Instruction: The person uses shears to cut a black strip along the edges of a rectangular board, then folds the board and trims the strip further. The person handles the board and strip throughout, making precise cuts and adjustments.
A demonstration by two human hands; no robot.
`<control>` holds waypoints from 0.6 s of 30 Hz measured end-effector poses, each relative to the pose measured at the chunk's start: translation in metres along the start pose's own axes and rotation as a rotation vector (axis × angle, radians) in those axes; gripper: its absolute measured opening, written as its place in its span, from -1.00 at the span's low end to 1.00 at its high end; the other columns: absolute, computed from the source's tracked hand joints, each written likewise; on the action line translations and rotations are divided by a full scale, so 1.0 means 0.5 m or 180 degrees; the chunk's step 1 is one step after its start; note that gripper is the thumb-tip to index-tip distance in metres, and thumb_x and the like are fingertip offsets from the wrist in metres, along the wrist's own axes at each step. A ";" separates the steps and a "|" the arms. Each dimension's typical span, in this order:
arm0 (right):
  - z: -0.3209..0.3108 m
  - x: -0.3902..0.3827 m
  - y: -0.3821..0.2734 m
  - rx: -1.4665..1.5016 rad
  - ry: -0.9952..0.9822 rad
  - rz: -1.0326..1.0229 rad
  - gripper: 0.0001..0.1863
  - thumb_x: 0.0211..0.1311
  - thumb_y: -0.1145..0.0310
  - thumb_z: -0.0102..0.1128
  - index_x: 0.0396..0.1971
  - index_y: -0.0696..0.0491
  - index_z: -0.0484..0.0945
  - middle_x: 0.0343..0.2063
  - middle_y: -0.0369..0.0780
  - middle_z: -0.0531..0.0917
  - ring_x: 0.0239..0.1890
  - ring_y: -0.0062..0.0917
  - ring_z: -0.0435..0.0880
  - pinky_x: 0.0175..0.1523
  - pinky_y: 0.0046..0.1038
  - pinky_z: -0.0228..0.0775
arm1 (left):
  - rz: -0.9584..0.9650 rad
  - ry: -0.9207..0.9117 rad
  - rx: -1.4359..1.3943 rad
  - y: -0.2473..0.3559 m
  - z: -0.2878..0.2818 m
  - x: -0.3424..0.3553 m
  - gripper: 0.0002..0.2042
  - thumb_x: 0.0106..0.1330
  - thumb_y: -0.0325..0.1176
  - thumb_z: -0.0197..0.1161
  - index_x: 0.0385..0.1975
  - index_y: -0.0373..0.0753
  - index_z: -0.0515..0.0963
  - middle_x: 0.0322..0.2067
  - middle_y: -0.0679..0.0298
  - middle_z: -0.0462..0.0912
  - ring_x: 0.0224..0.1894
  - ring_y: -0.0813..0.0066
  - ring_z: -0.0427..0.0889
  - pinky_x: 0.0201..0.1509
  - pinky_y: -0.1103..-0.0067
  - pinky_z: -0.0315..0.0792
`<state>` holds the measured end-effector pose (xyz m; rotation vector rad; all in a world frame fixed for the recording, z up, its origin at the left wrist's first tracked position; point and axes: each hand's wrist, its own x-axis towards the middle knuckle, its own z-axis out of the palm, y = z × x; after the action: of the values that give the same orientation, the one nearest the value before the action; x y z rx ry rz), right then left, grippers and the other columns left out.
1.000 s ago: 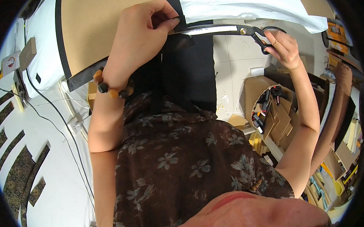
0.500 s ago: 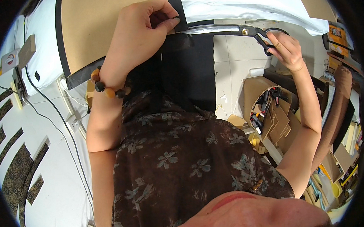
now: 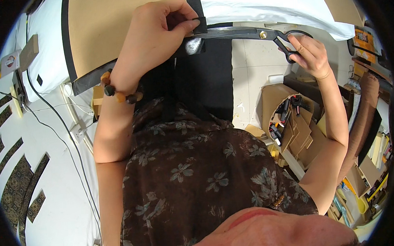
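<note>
My left hand (image 3: 153, 39) is closed in a pinch on the corner of a black strip (image 3: 201, 24) at the edge of a brown board (image 3: 98, 32) with black borders. My right hand (image 3: 308, 54) grips large black scissors (image 3: 263, 34) by the handles. Their long blades lie just below my left fingertips, along the strip at the board's lower edge; whether they touch it I cannot tell. Black material (image 3: 204, 78) hangs below the blades.
White sheeting (image 3: 262, 3) spans the back. Patterned dark strips (image 3: 17, 188) lie on a white surface at left, with cables beside them. At right are a brown bin (image 3: 271, 106) holding tools and cardboard, rolled material (image 3: 361, 111), and assorted offcuts.
My left hand, the black strip and the board have shifted slightly right. My right hand with the scissors has moved slightly right and down.
</note>
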<state>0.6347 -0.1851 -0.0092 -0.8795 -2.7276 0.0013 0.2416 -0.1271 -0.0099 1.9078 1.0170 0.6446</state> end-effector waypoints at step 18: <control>-0.009 0.006 -0.017 -0.0246 0.0071 -0.0138 -0.45 -0.02 0.35 0.40 0.03 0.22 0.56 -0.43 -0.19 0.59 -0.43 -0.37 0.63 -0.44 -0.41 0.46 | -0.0003 0.0043 -0.0059 -0.002 0.001 -0.002 -0.95 0.26 -0.51 0.31 -0.35 -0.32 0.60 -0.47 0.44 0.61 -0.39 0.77 0.53 -0.27 0.76 0.42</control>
<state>0.6288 -0.1906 -0.0034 -0.8354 -2.7415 -0.1226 0.2411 -0.1278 -0.0111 1.8891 1.0171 0.6652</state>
